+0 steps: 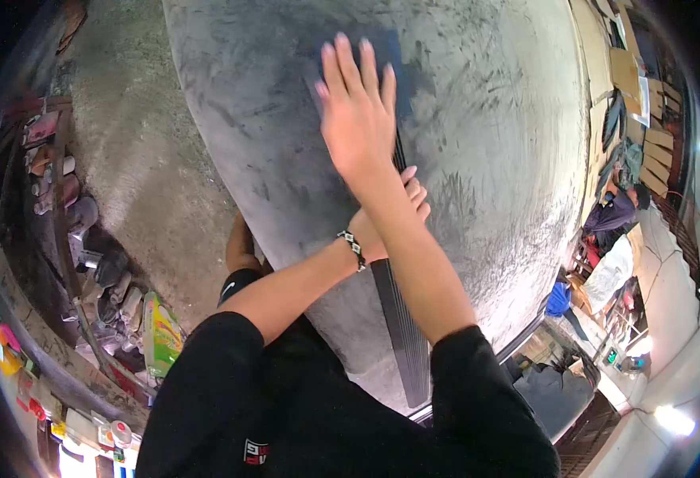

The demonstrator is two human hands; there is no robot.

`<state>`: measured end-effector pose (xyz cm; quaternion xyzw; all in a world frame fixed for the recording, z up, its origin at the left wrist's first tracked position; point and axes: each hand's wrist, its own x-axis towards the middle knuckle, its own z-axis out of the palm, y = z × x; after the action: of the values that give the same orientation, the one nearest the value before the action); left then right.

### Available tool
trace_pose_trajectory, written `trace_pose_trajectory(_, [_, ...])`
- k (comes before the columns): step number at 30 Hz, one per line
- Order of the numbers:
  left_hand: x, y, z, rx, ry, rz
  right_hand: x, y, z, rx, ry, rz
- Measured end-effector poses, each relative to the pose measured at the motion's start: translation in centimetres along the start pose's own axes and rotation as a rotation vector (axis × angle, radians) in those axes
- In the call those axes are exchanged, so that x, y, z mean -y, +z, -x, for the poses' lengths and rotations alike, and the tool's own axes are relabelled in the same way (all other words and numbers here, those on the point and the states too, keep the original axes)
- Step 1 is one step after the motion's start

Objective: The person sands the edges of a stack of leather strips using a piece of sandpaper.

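Observation:
My right hand (358,119) lies palm down with fingers stretched out, over a dark blue patch (401,60) on a large grey, smudged surface (485,175). A long dark ribbed strip (404,334) runs lengthwise over that surface, from beneath my hands towards my body. Lower down, my left hand (378,227), with a patterned bracelet (354,251) at its wrist, passes under my right forearm. Its fingers are curled at the strip, and the forearm hides part of the grip.
On the left, rough concrete floor (135,135) borders the surface, with piled clutter and a green packet (160,334) beyond. Cardboard pieces (625,72) line the far right. A person in dark clothing (614,211) is there, near a blue cloth (558,299). A black padded seat (557,394) stands lower right.

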<state>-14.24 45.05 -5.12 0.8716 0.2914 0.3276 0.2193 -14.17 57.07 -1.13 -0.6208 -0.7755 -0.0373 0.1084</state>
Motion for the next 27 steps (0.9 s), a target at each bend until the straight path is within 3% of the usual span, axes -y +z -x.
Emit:
trace_pose_trajectory(3, [-0.2,-0.7,-0.1,0.078,0.001,-0.002,-1.5,-0.7,1.0,0.041,-0.026,-0.111])
trace_pose_trajectory(5, [-1.4,1.9,1.4,-0.021,-0.092,0.211,-2.9,-3.4,8.8,0.158,0.037,-0.114])
trace_pose_trajectory(6, [-1.2,1.1,0.8,-0.031,-0.095,0.132,-3.4,-3.9,10.8,0.214,0.047,-0.122])
trace_pose_trajectory(8, [-0.9,-0.6,-0.4,-0.05,-0.104,-0.025,-3.0,-2.9,7.1,0.118,0.027,-0.145])
trace_pose_trajectory(10, [-0.3,-1.2,-0.4,0.142,0.023,-0.064,-2.4,-1.4,2.9,0.009,0.022,-0.203])
trace_pose_trajectory(13, [-0.2,0.4,0.6,0.199,-0.03,0.084,-3.4,0.0,-0.5,0.019,0.016,-0.246])
trace_pose_trajectory(15, [-0.3,-0.4,0.5,0.133,0.003,0.128,-3.8,-2.1,2.6,0.061,-0.012,-0.282])
trace_pose_trajectory(17, [-1.2,-1.3,0.2,-0.082,-0.074,0.009,-3.7,-3.8,9.1,0.143,0.06,-0.204])
trace_pose_trajectory(18, [-1.2,-0.7,0.7,-0.035,-0.084,0.077,-4.0,-3.8,10.5,0.187,0.083,-0.171])
trace_pose_trajectory(20, [-1.2,0.3,1.8,0.057,-0.113,0.211,-3.9,-2.8,5.7,0.071,0.055,-0.225])
trace_pose_trajectory(22, [-0.1,0.5,0.8,0.038,0.037,0.145,-4.4,0.0,0.3,-0.025,0.043,-0.281])
trace_pose_trajectory(23, [0.0,-0.7,0.2,0.212,-0.037,0.333,-4.8,0.3,-0.4,-0.011,0.025,-0.266])
trace_pose_trajectory(26, [-0.6,-1.3,0.4,0.267,-0.051,0.22,-5.2,-3.0,5.4,0.115,0.029,-0.211])
trace_pose_trajectory(27, [-0.4,-0.5,1.0,0.012,-0.009,0.166,-5.2,-4.2,7.5,0.169,0.016,-0.189])
